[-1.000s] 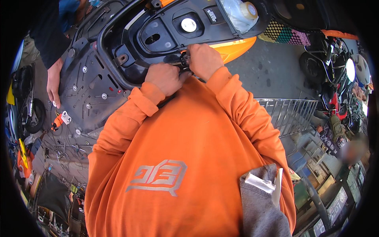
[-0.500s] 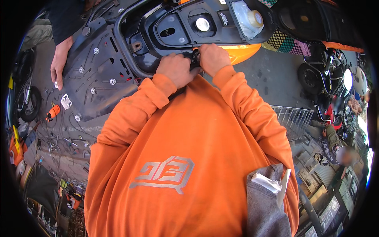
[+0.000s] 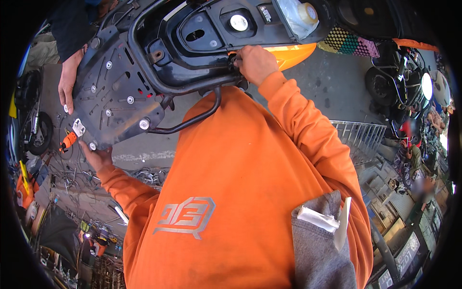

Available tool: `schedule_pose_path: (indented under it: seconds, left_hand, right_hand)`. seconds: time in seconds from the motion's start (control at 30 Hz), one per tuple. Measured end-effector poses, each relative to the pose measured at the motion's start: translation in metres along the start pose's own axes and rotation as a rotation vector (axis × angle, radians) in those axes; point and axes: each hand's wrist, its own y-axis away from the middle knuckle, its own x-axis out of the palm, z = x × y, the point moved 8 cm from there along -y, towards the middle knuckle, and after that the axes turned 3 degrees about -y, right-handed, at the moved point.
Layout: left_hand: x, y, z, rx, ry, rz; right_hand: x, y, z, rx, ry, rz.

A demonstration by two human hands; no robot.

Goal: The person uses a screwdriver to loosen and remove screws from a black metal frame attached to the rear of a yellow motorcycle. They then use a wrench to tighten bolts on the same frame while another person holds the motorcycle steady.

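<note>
Head view, relayed to me at a distance: what is listed for the left hand [image 3: 98,158]?

One left hand, at the lower corner of the plate [image 3: 110,129]. Fingers partly spread; whether they grip the corner, I cannot tell.

And the right hand [image 3: 257,63]?

One, beside the motorbike [image 3: 202,53], just left of the orange panel [image 3: 293,55]. Fingers curled in narrow at a small dark part; I cannot tell what lies between them.

Where do I enter the plate?

Left of the motorbike, near its black rail [image 3: 197,87]. Dark, slotted, several round bolts [image 3: 130,100] across it. A second person's hand [image 3: 70,79] reaches down to its left edge.

Anything about the corner?

One silver bracket [image 3: 79,127] at the edge, with a small orange piece [image 3: 69,140] just beside it.

Upper items?

One white cap [image 3: 238,22] on the motorbike; one clear bag [image 3: 293,19] with a yellow-rimmed lid [image 3: 309,13] to its right.
</note>
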Motion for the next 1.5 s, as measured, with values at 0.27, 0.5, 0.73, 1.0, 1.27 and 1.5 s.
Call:
schedule_pose_path:
  seconds: [0.27,0.5,0.73,1.0,1.27,1.5]
  left_hand:
    - [0.048,0.020,-0.001,0.113,0.341,0.237]
    - [0.042,0.016,-0.006,0.216,0.339,0.204]
    - [0.035,0.012,-0.006,0.190,0.367,0.288]
    - [0.026,0.004,-0.002,0.286,0.366,0.252]
    - [-0.023,-0.012,-0.006,1.521,-0.298,0.191]
    - [-0.048,-0.048,-0.004,1.593,-0.388,0.344]
  right_hand:
    - [0.003,0.002,0.000,0.049,0.025,0.023]
    - [-0.003,0.002,0.002,0.057,0.056,-0.011]
    - [0.013,0.002,0.006,0.076,0.195,-0.003]
    - [0.006,0.003,-0.008,0.050,-0.061,-0.059]
    - [0.011,0.003,0.000,0.172,0.098,0.077]
    - [0.004,-0.004,-0.009,0.035,-0.096,0.059]
